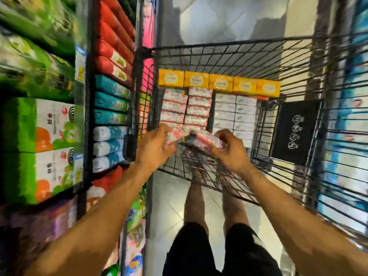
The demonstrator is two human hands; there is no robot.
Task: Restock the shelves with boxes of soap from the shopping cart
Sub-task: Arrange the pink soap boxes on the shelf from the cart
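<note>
A wire shopping cart (219, 56) was seen from above, filling the upper middle of the view. Along its far end, at twelve o'clock, a row of yellow boxes (219, 83) was stood on edge. Just below that row, toward eleven o'clock of the cart's bed, pink boxes (187, 110) were stacked in two columns. Beside them, toward one o'clock, white boxes (235, 114) were stacked likewise.

The left hand (155, 148) was held over the near part of the cart, at nine o'clock from the right hand (231, 152). Its fingers were curled round the end of a pink box (175, 134). The right hand was wrapped round a second pink box (209, 139), gripped between thumb and fingers. Whether the two held boxes touched at their inner ends could not be told through the motion blur. Both were held higher than the stacked ones.

At three o'clock of the cart a black flap (294, 130) with white round signs was hung on the wire. Shelves (87, 96) were ranged along the nine o'clock side, just beside the cart. Red packs (113, 46) were laid near the top, with teal packs (109, 102) below them. Further out at nine o'clock, green boxes (45, 148) were shelved, much blurred. At six o'clock the person's bare legs and black shorts (219, 251) were seen over a tiled floor (169, 196).
</note>
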